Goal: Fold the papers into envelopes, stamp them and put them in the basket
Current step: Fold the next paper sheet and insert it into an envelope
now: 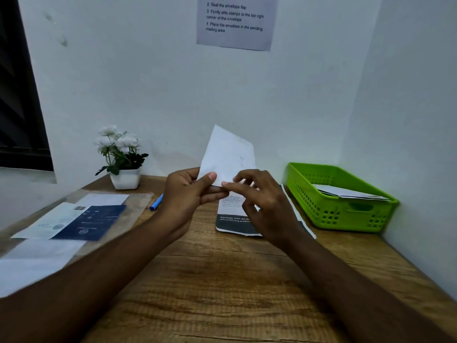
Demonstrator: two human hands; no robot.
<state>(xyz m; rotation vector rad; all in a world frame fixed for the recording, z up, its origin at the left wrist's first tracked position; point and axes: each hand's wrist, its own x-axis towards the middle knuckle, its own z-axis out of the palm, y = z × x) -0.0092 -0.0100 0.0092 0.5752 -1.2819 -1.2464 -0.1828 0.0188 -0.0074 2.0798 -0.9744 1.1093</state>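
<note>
- The left hand is pinching the lower left edge of a folded paper, with the thumb lying across the front and the fingers curling behind.
- The right hand is meeting the same paper at its lower right corner, its fingers curled and two fingertips closing on the edge.
- The folded paper is standing up above the table, tilted with its top corner leaning left. It is being held between both hands in front of the white wall, and the side facing the camera is plain white.
- A printed sheet with a dark band along its near edge is lying flat on the table, just under the right hand and partly hidden by it.
- A green basket is sitting at the right rear of the table, against the wall corner, and a white envelope is lying inside it.
- A blue pen is lying just left of the left hand, partly hidden behind it.
- A white pot with white flowers is standing at the back left of the table.
- A dark blue booklet and some white sheets are lying on the left side, blurred.
- An instruction sheet is hanging on the wall above.
</note>
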